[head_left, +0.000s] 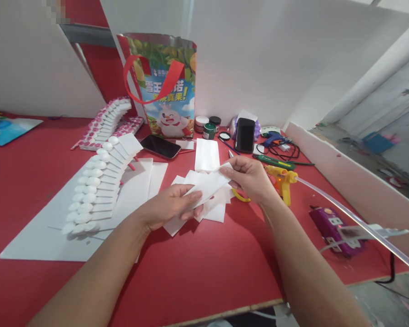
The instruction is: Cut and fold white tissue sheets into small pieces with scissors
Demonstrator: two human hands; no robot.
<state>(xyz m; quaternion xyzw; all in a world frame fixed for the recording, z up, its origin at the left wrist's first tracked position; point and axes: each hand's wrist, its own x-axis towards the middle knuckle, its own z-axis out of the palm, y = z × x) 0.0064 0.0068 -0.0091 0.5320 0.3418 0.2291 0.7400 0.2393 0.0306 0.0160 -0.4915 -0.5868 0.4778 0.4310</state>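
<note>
A folded strip of white paper [209,185] stretches between my two hands, above the middle of the red table. My left hand [177,202] pinches its near left end between thumb and fingers. At the far right end, my right hand [247,175] grips it with bent fingers. Several loose white paper pieces [215,211] lie under the strip. Just behind it sits a stack of white paper [206,154]. Left of my hands, a curved white piece with sticks and round white discs [92,184] rests on a large white sheet [37,236].
A yellow glue gun [282,181] with a long clear stick lies right, near a purple power strip [336,231]. Behind stand paint jars [209,131], a bright carrier bag [172,91] and a black phone [161,146]. A green cutter [274,161] lies beside cables.
</note>
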